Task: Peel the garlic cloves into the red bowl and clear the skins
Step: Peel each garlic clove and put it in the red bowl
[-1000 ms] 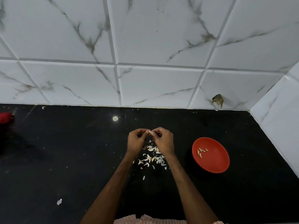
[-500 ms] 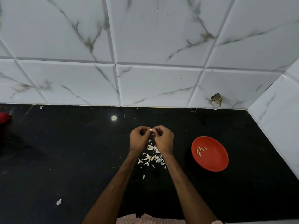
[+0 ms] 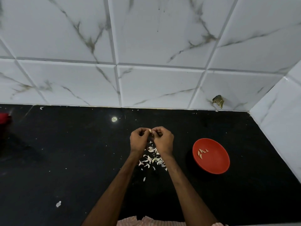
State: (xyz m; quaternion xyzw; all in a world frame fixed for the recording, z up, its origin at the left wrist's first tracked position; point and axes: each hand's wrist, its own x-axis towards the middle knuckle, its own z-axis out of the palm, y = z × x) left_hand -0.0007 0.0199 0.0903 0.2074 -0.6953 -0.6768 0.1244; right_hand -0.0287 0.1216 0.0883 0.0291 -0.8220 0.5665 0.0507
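The garlic clove [image 3: 150, 130] is pinched between the fingertips of both hands, held above the black counter [image 3: 81, 160] just beyond the heap of skins [image 3: 150, 159]. Only its pale end shows between the thumbs. It seems to point up and away from the person, but it is too small to fix its long axis.

The left hand [image 3: 138, 139] and the right hand [image 3: 164, 141] meet knuckle to knuckle, backs toward the camera, fingers curled in on the clove. The forearms converge from the bottom edge in a V.

Well apart to the right sits the red bowl [image 3: 215, 165]. It holds a few peeled cloves [image 3: 202, 153] near its left wall, their long axes slanted. One stray skin [image 3: 58, 204] lies far to the left.
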